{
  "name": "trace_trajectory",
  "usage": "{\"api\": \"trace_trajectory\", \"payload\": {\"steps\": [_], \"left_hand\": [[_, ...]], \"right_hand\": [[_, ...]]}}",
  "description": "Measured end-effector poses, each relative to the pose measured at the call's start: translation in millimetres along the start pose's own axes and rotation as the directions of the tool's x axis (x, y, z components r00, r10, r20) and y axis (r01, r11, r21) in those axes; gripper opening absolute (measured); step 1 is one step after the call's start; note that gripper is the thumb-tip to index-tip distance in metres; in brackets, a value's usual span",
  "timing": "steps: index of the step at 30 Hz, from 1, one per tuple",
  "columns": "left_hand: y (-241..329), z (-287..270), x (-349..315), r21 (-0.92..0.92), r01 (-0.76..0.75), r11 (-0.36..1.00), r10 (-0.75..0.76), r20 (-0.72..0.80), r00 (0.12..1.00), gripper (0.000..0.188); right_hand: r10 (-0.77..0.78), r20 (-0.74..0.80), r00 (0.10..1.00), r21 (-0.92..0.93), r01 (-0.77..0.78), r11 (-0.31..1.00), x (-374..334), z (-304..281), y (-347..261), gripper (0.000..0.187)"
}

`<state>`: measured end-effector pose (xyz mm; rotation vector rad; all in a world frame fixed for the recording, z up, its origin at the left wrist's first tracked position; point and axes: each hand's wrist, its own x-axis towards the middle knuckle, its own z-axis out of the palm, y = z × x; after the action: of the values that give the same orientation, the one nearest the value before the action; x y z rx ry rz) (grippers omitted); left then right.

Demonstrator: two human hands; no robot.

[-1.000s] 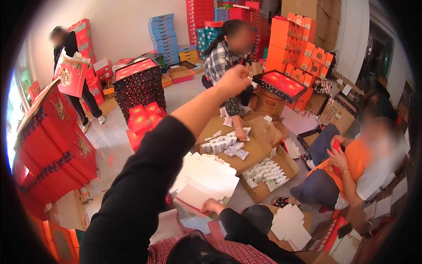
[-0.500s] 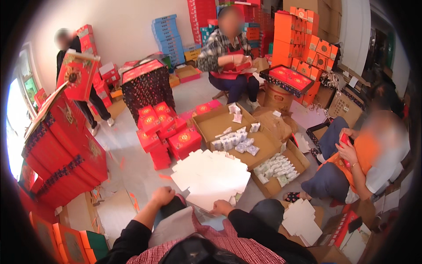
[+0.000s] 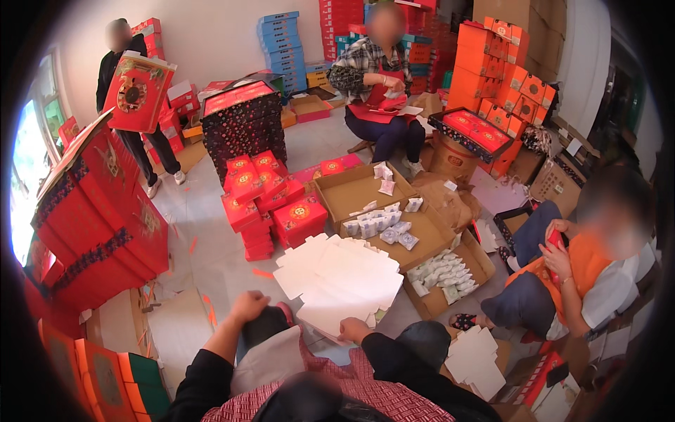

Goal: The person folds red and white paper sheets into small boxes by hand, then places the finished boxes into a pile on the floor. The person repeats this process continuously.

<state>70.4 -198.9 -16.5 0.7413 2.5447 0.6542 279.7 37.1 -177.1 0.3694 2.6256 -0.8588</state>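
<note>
A stack of flat white cardboard blanks [image 3: 344,278] with notched, tabbed edges lies fanned out in front of my knees. My right hand [image 3: 355,329] is at its near edge, with the fingers closed on the blanks. Over my left knee, just left of the stack, my left hand [image 3: 249,307] is curled into a fist with nothing showing in it. Beyond the stack, a shallow brown carton [image 3: 439,246] holds small white wrapped packets [image 3: 377,222]. Another carton [image 3: 481,264] to its right is filled with more packets [image 3: 443,273].
Red gift boxes [image 3: 301,219] are piled beyond my left hand. Tall red boxes [image 3: 105,211] stand at the left. One co-worker [image 3: 133,91] carries a red box [image 3: 137,91]; another [image 3: 383,77] sits at the back, a third [image 3: 569,274] at the right. More white blanks [image 3: 474,359] lie near my right knee.
The view has shifted slightly. The standing co-worker's red box now faces me more squarely. My left fist has moved slightly left; my right hand stays at the stack's edge.
</note>
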Motion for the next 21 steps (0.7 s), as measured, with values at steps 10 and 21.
{"api": "trace_trajectory", "payload": {"steps": [10,21], "left_hand": [[15,-4,-4,-0.030,0.031,0.999,-0.032,-0.009,0.999,0.036],[12,0,-10,0.095,0.056,0.994,-0.050,-0.071,0.996,0.035]], "right_hand": [[-0.087,-0.288,0.954,-0.121,0.054,0.991,-3,11,-14,0.016],[-0.165,-0.574,0.802,-0.069,0.153,0.986,-3,15,-12,0.019]]}}
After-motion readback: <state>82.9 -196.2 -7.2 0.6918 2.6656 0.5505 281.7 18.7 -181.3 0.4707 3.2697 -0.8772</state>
